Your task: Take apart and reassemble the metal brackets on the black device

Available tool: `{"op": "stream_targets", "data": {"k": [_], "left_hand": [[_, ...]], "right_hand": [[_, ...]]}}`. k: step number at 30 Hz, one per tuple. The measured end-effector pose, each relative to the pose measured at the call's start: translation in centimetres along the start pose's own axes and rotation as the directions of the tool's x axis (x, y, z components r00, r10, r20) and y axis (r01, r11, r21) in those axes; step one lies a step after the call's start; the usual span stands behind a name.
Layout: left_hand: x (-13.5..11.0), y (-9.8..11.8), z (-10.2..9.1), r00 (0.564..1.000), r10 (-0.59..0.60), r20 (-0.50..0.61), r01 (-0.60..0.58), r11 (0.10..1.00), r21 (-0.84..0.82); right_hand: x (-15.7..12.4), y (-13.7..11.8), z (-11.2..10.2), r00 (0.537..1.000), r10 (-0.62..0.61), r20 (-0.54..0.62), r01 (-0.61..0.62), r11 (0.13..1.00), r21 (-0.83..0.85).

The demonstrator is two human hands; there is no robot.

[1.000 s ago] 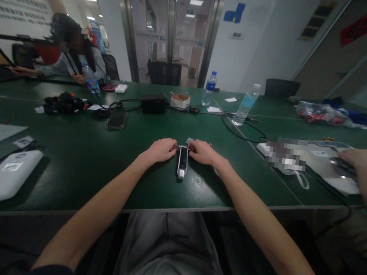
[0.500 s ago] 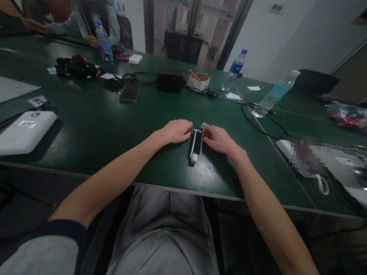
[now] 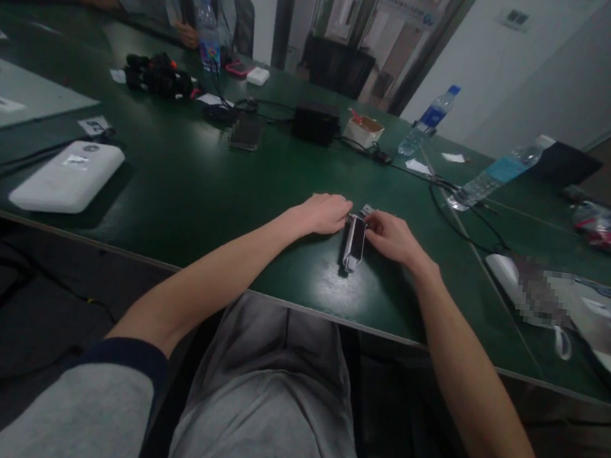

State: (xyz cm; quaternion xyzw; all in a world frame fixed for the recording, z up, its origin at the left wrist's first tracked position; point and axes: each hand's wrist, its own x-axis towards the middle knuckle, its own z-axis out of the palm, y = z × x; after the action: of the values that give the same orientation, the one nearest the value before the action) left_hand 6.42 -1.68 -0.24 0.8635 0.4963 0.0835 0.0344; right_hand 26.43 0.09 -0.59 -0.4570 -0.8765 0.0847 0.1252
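Left hand (image 3: 323, 215) and right hand (image 3: 393, 238) pinch one black device (image 3: 353, 242); two bottles (image 3: 429, 119) beyond

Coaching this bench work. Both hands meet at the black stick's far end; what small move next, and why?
Probably pin the black stick with the left hand while the right hand works its far end: it lies flat on the table, only fingertips touching.
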Motion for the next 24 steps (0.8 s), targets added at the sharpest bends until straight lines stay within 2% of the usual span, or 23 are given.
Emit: {"op": "stream_targets", "data": {"k": [15,24], "left_hand": [[0.13,-0.69,0.01,0.997,0.050,-0.052,-0.046,0.996,0.070],[0.19,-0.88,-0.45,0.998,0.047,-0.034,-0.046,0.999,0.018]], "right_hand": [[0.11,0.39,0.04,0.998,-0.037,-0.050,0.039,0.999,0.025],[0.23,0.45,-0.29,0.997,-0.046,-0.062,0.050,0.997,0.063]]}}
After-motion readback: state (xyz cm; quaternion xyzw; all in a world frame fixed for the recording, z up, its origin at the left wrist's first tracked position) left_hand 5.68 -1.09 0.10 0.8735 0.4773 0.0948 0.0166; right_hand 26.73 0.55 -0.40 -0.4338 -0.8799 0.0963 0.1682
